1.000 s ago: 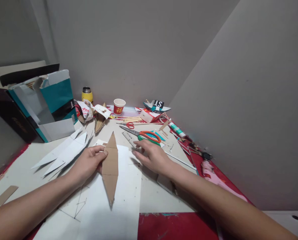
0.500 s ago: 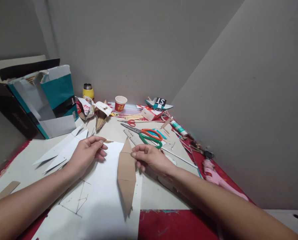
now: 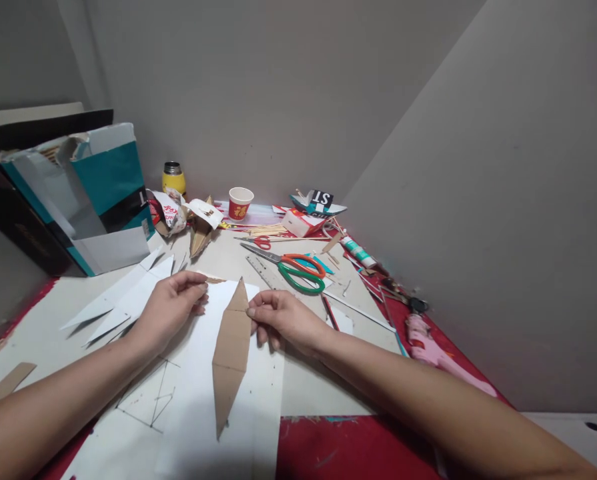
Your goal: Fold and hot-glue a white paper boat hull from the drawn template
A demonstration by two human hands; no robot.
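Observation:
A long brown cardboard piece, pointed at both ends, lies on a white paper sheet in front of me. My right hand pinches its right edge near the upper point. My left hand rests on the white sheet's upper left part, fingers curled, thumb and fingertips at the sheet's top edge. Pencil lines are drawn on a second white sheet under my left wrist.
White pointed card cut-outs lie to the left, beside a teal and white box. Orange and green scissors, a ruler, a red paper cup, a yellow flask, a glue tube and scraps crowd the far table. A pink glue gun lies right.
The brown piece passed from my left hand to my right, swung right, then came back leftwards onto the white sheet. My left hand moved up to the sheet's top edge.

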